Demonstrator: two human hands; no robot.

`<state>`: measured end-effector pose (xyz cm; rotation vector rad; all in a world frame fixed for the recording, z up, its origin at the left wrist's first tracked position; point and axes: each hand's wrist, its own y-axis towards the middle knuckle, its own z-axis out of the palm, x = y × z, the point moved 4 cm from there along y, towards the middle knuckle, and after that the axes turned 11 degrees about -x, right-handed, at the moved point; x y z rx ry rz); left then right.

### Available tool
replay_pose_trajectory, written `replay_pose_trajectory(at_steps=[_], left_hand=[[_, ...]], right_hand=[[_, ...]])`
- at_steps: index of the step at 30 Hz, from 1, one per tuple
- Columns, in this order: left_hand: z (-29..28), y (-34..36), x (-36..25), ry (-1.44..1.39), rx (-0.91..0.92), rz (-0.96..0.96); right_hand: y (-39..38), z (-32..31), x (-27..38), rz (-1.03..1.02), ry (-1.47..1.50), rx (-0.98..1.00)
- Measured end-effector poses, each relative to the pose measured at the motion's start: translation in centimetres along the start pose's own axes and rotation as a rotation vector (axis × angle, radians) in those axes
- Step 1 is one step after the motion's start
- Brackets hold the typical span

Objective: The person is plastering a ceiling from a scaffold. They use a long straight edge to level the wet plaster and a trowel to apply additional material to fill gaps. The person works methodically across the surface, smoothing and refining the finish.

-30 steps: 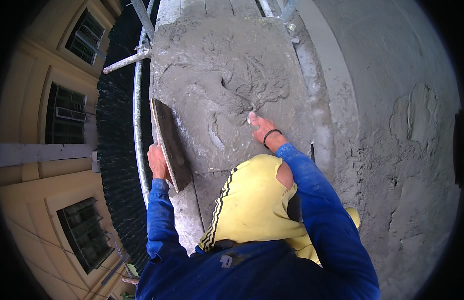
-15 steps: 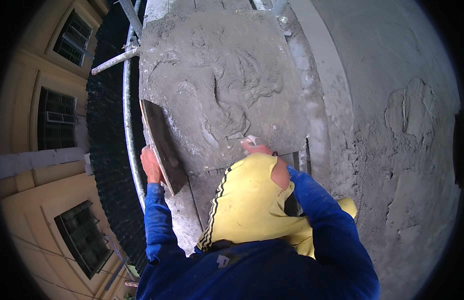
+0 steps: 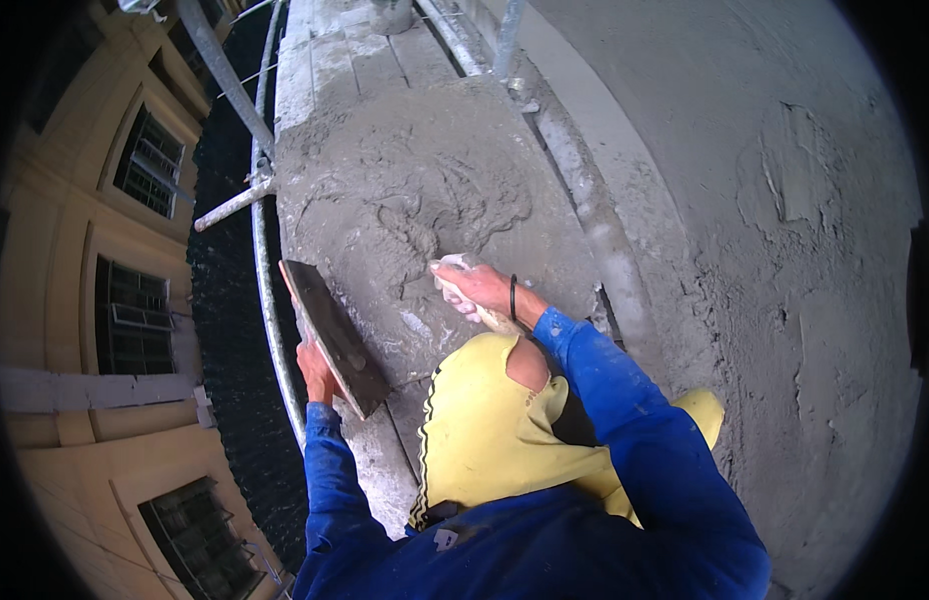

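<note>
My left hand [image 3: 316, 372] grips a flat rectangular mortar board [image 3: 337, 338] from its left side, and the board is tilted steeply with a dark, damp face. Wrapped round the pale handle of a trowel [image 3: 502, 322] is my right hand [image 3: 475, 283], with a dark band at the wrist. The trowel's blade cannot be made out at the near edge of the wet grey mortar [image 3: 425, 180]. That mortar lies spread in a rough, ridged heap on a broad sheet in front of me.
A freshly plastered grey wall [image 3: 625, 90] rises along the right. Metal scaffold tubes [image 3: 257, 230] run along the left edge, with a short tube [image 3: 233, 204] jutting outward. A bucket [image 3: 391, 16] stands at the far end of the planks [image 3: 330, 60]. Beyond the scaffold is a building with barred windows.
My right hand has moved forward and left to the mortar's near edge, baring the trowel handle. My view has tilted up, bringing the bucket into sight. The board stays in my left hand.
</note>
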<state>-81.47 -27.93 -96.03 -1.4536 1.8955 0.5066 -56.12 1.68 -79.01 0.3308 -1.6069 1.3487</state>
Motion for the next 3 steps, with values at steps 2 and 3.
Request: replay_pose_trajectory(at_steps=[2,3], left_hand=[[3.2,-1.7,-4.8,-0.778,0.202,-0.004],[3.6,-1.9,-3.7,-0.812,0.327,0.046]], right_hand=[[-3.0,-2.3,2.8,-0.028,-0.010,-0.041],[-4.1,-1.9,4.6,-0.029,-0.020,0.046]])
